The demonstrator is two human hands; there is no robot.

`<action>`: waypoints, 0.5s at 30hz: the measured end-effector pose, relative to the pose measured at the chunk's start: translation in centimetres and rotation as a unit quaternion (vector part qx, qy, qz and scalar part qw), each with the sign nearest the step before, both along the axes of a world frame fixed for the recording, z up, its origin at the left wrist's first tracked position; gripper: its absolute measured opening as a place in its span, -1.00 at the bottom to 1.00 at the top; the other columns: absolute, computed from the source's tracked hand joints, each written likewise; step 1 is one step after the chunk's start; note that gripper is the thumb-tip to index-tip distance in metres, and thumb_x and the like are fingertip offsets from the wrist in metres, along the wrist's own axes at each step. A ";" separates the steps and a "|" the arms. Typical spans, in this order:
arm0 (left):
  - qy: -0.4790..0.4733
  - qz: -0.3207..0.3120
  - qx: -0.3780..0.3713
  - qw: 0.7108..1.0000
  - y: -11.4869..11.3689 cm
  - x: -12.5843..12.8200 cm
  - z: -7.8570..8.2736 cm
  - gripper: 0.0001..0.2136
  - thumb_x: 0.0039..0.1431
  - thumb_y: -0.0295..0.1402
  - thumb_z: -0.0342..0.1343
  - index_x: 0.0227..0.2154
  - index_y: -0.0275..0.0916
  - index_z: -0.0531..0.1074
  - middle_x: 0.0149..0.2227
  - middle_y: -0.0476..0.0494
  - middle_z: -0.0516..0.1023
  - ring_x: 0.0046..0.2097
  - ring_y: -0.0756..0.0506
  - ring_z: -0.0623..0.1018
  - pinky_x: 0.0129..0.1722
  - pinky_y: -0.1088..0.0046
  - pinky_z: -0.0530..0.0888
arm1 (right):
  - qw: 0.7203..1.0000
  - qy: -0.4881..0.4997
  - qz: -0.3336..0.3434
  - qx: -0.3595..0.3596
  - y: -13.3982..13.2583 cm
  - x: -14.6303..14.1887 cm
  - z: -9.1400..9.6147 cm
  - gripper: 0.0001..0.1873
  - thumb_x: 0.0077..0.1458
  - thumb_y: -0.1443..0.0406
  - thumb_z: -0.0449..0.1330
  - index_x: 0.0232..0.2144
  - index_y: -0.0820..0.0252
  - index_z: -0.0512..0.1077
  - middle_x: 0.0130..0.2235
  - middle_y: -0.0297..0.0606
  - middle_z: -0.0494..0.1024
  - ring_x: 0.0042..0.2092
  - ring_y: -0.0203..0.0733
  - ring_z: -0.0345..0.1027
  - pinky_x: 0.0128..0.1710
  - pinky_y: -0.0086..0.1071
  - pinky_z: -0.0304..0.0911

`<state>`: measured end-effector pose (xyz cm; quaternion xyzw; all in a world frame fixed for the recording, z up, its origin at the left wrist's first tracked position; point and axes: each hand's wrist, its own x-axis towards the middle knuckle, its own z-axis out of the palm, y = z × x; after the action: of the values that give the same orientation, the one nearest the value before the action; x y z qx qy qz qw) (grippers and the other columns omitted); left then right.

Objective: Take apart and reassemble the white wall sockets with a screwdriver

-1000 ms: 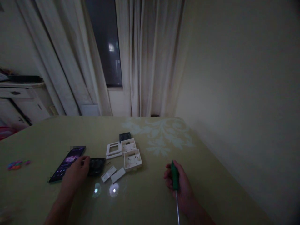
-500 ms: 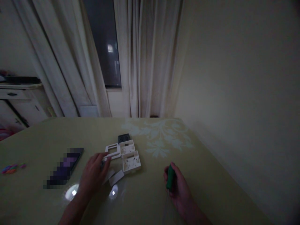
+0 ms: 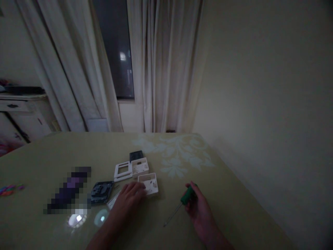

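My left hand (image 3: 130, 196) reaches over the loose parts, its fingers curled on the left edge of the nearer white switch box (image 3: 152, 185); the thumb is hidden. Under and beside that hand lies a white flat piece (image 3: 112, 200), mostly covered. My right hand (image 3: 199, 208) is closed round the green handle of a screwdriver (image 3: 187, 196), its shaft slanting down and left above the table. Behind the nearer box lie a second white switch box (image 3: 140, 170), a white frame (image 3: 120, 175) and a dark socket module (image 3: 136, 155). Another dark module (image 3: 101, 192) sits left of my left hand.
A dark pixelated slab (image 3: 69, 189) lies on the table's left side, with small colourful pieces (image 3: 10, 190) beyond it at the edge. The pale green table (image 3: 169, 149) meets a wall on the right. Curtains (image 3: 161, 69) hang behind the table.
My left hand has moved right to the nearer box, uncovering the dark module. That box has shifted slightly right, away from the second one. The screwdriver's tip has swung left.
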<state>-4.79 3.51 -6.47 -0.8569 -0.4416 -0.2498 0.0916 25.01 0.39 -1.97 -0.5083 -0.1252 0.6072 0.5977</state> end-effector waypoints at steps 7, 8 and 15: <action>-0.005 -0.092 0.073 0.993 -2.4 1.0 3.4 -0.67 0.41 -0.64 0.06 -0.02 -0.08 0.58 -0.02 -0.07 0.74 0.20 -0.22 0.58 0.26 0.19 0.33 | 0.999 -0.028 0.044 0.002 0.2 0.9 0.6 -0.34 -0.26 -0.13 0.59 -0.22 0.10 0.57 -0.55 -0.50 0.41 -0.61 -0.40 0.17 -0.65 -0.50 -0.07; -0.010 -0.099 0.089 0.991 -2.7 1.1 3.7 -0.63 0.40 -0.66 0.03 0.02 -0.07 0.58 0.00 -0.07 0.74 0.21 -0.21 0.58 0.31 0.18 0.29 | 0.997 -0.037 0.063 0.003 0.1 0.8 0.7 -0.36 -0.25 -0.12 0.59 -0.22 0.12 0.59 -0.55 -0.49 0.41 -0.60 -0.41 0.15 -0.65 -0.50 -0.10; -0.027 -0.164 0.118 0.979 -4.3 3.0 3.0 -0.61 0.48 -0.61 -0.02 0.14 -0.07 0.55 0.03 -0.04 0.76 0.22 -0.12 0.59 0.49 0.21 0.12 | 0.979 -0.105 0.173 0.021 -1.2 -1.6 0.7 -0.43 -0.23 -0.05 0.63 -0.35 0.21 0.58 -0.58 -0.47 0.42 -0.56 -0.40 0.16 -0.57 -0.48 -0.01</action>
<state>-1.81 -0.83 -3.45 -0.8936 -0.2651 -0.3350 0.1380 23.42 -0.85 -1.24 -0.5272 -0.2860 0.6420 0.4776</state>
